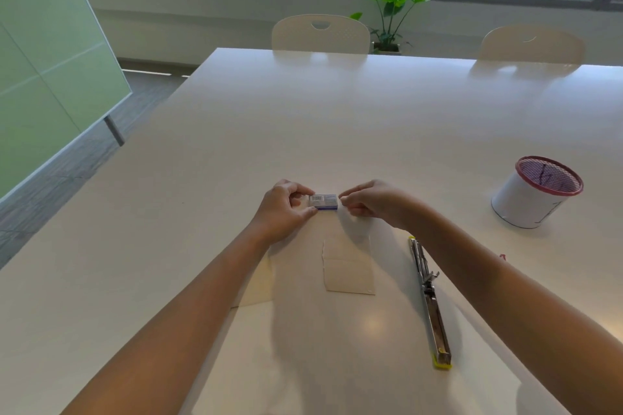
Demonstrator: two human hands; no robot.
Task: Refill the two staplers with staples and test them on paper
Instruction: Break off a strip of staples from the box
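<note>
L hand [285, 209] is pinching the staple box [323, 202] just above the table [303, 118]; R hand [365, 201] is pinching its other end. Paper [349, 266] is lying nearer the person. Opened stapler [429, 303] is lying flat to the R, by R forearm.

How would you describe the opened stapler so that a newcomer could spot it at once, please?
Start at the white table and find the person's right hand. Just beneath that forearm lies the stapler, folded out flat into a long metal strip. Its yellow ends set it apart from the pale paper beside it.

open stapler [429, 300] right, mesh cup [536, 192] far right
</note>
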